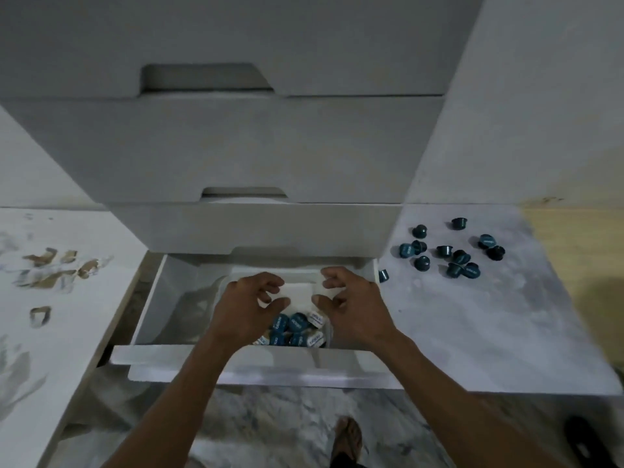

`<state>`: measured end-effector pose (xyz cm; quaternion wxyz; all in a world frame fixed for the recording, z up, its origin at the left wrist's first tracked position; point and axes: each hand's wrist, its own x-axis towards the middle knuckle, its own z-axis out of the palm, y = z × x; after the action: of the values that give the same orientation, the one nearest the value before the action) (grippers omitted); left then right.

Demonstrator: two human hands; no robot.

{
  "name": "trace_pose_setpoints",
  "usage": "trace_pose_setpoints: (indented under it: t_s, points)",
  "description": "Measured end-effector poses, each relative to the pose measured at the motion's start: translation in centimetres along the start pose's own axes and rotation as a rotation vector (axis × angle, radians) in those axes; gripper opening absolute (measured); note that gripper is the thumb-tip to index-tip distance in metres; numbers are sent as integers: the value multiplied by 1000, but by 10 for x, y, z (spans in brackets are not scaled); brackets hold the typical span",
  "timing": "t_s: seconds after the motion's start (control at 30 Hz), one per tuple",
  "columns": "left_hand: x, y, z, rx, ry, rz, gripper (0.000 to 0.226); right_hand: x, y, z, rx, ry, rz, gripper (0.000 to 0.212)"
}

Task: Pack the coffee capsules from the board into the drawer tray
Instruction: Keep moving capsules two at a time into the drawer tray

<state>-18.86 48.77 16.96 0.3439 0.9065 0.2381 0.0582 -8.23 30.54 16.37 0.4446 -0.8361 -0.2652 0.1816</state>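
Observation:
Both my hands hover over the open bottom drawer (152,309). A white tray (297,288) lies inside it, and several teal coffee capsules (297,327) are heaped at the tray's near end. My left hand (251,305) and my right hand (351,307) face each other above the tray, fingers loosely curled with nothing visible in either. On the grey board (472,332) to the right of the drawer, several more teal capsules (452,253) lie scattered near its far side. One capsule (383,275) sits at the board's left edge beside the drawer.
Closed white drawers (236,146) stack above the open one. A white panel (67,315) with scraps of torn paper lies on the left. A foot (347,440) stands on the marbled floor below. A dark object (584,440) sits at the lower right.

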Motion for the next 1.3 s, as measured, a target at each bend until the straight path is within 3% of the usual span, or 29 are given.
trace_pose_setpoints:
  t_s: [0.33,0.57,0.77,1.0,1.2,1.3]
  points:
    - [-37,100,40,-141,37,208,17,-97,19,-85,28,273,100,37]
    - [-17,187,104,-168,-28,271,19,-103,69,-168,-38,385,215,32]
    - [18,207,181,-29,-39,9,25,-51,132,-214,-126,299,232,30]
    - [64,199,239,195,64,-309,30,33,193,-226,-323,66,129,33]
    - [100,184,270,403,68,-388,41,98,214,-188,-566,-80,-21,37]
    - [112,162,287,437,58,-393,34,116,230,-166,-671,-125,-63,45]
